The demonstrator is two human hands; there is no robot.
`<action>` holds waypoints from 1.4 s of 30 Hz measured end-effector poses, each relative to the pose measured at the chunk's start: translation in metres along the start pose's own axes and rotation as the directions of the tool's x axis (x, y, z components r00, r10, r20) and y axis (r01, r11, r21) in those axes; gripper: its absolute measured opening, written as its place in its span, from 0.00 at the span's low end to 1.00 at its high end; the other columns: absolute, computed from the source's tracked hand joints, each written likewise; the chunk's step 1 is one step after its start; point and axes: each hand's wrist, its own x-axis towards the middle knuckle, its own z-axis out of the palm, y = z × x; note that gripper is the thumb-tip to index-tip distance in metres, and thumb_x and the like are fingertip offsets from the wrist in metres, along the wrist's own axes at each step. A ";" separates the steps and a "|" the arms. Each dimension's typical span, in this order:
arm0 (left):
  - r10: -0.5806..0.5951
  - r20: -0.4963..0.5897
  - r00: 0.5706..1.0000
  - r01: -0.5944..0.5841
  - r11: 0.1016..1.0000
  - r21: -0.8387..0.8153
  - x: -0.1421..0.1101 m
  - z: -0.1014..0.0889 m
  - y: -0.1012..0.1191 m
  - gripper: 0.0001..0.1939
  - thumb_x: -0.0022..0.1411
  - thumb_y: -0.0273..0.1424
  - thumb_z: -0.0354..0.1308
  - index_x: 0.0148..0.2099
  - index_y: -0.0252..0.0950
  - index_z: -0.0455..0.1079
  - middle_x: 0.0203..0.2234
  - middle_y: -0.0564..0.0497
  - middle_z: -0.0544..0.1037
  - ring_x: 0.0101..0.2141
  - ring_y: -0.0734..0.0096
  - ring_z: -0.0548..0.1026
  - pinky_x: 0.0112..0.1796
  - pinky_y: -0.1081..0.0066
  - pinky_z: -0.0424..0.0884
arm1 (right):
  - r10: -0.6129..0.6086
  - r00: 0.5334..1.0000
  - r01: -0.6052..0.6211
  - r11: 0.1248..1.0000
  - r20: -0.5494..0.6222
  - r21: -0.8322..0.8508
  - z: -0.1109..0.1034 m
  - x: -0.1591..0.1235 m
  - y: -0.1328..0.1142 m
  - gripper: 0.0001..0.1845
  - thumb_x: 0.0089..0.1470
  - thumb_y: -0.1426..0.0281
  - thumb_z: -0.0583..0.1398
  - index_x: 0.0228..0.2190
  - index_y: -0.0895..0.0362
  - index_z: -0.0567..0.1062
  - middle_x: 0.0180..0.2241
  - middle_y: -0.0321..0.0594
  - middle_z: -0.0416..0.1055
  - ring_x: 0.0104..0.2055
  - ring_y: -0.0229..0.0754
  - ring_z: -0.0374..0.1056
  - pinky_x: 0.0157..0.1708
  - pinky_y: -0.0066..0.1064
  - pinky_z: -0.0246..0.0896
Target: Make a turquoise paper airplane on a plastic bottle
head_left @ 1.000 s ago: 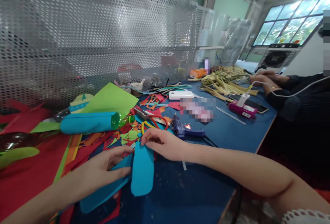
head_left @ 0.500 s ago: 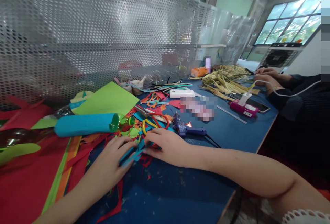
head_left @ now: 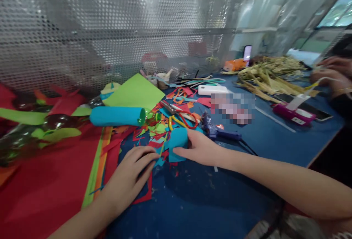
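My right hand (head_left: 199,146) is closed on a blue piece of paper or felt (head_left: 178,143) with a rounded upper edge, its thumb lying across the front. The piece stands above a heap of coloured scraps (head_left: 159,140). To its left, my left hand (head_left: 134,171) rests beside small blue scraps, fingers loosely bent and a gap showing between thumb and forefinger. Just beyond the hands lie scissors (head_left: 190,121) with red and yellow handles. A purple glue gun (head_left: 217,131) is right of them. Behind the scraps, a green bottle (head_left: 150,117) wears a blue wrap (head_left: 117,116).
Red sheets (head_left: 55,180) and bottle shapes with green petals (head_left: 59,132) cover the left side. A lime sheet (head_left: 134,94) lies behind. Further right are a white device (head_left: 211,90), a magenta power socket (head_left: 294,114), dry husks (head_left: 275,72) and a co-worker's hands (head_left: 334,72).
The view has turned left. My right hand has lifted a blue piece from the scraps and moved away from my left hand. The blue strips between both hands are no longer held there.
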 end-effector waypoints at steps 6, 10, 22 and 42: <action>-0.076 0.020 0.997 0.076 0.997 0.009 -0.006 0.002 0.007 0.09 0.64 0.30 0.51 0.44 0.37 0.70 0.44 0.44 0.73 0.47 0.59 0.71 0.47 0.58 0.69 | 0.058 0.998 -0.059 0.998 0.027 0.013 -0.001 -0.002 0.003 0.12 0.56 0.61 0.56 0.29 0.56 0.72 0.28 0.37 0.72 0.31 0.41 0.69 0.34 0.34 0.66; -0.219 -0.028 0.975 0.221 0.972 0.084 -0.008 0.000 0.011 0.15 0.60 0.34 0.55 0.49 0.36 0.66 0.46 0.42 0.72 0.49 0.53 0.69 0.47 0.53 0.69 | 0.129 0.990 -0.131 0.990 0.049 0.046 0.000 -0.003 0.003 0.16 0.53 0.65 0.59 0.44 0.53 0.68 0.29 0.33 0.71 0.23 0.37 0.67 0.25 0.31 0.66; -0.253 0.046 0.966 0.254 0.967 -0.001 -0.009 -0.004 0.011 0.15 0.60 0.27 0.51 0.50 0.38 0.63 0.44 0.45 0.73 0.48 0.58 0.70 0.49 0.54 0.68 | 0.050 0.998 -0.049 0.998 0.034 -0.025 -0.011 0.002 -0.007 0.08 0.50 0.68 0.57 0.36 0.54 0.67 0.36 0.38 0.69 0.37 0.42 0.68 0.36 0.35 0.66; -0.379 -0.084 0.922 0.373 0.925 -0.077 -0.009 -0.012 0.008 0.13 0.61 0.23 0.47 0.45 0.41 0.68 0.43 0.47 0.70 0.47 0.62 0.71 0.46 0.60 0.71 | -0.013 0.988 0.035 0.989 0.152 -0.141 -0.013 0.002 -0.008 0.03 0.51 0.70 0.59 0.31 0.54 0.72 0.34 0.37 0.74 0.39 0.41 0.71 0.43 0.37 0.66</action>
